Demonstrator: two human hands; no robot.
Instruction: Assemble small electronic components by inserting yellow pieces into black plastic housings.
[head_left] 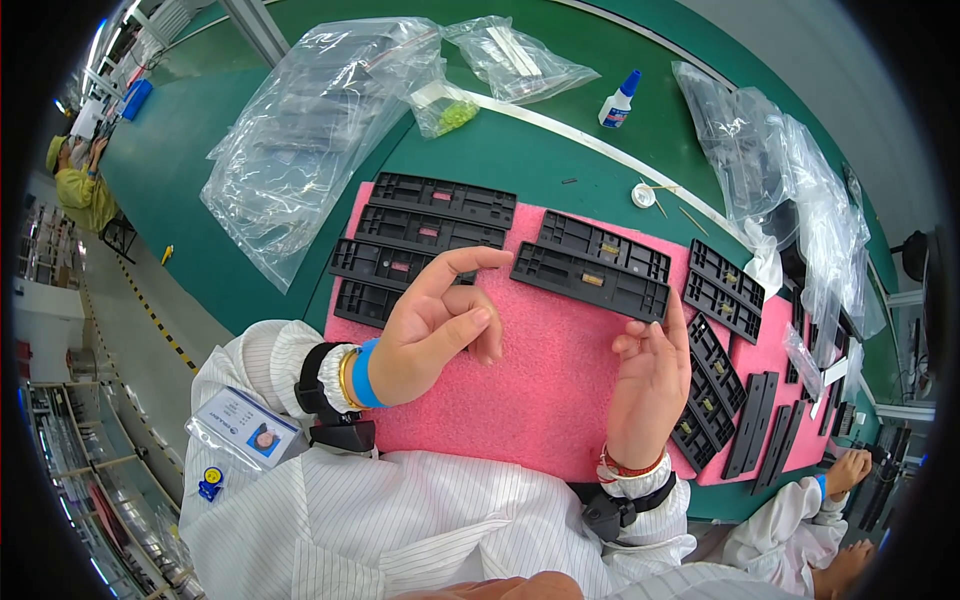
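A black plastic strip (588,281) with open compartments and a small yellowish insert lies tilted on the pink foam mat (500,420), in front of a similar strip (625,247). My left hand (435,325) is open, its index fingertip at the strip's left end and the thumb apart from it. At the strip's right end is my right hand (655,380), also open, with the index finger stretched up along that end. The thumb side lies near the front edge. Neither hand is wrapped round the strip; whether the fingertips press on it is hard to tell.
Several black strips (440,198) lie at the mat's left, more (725,290) at the right. Behind are plastic bags (320,130), a glue bottle (619,100) with a blue cap and a small white dish (643,195). Another person's hand (848,470) is at lower right.
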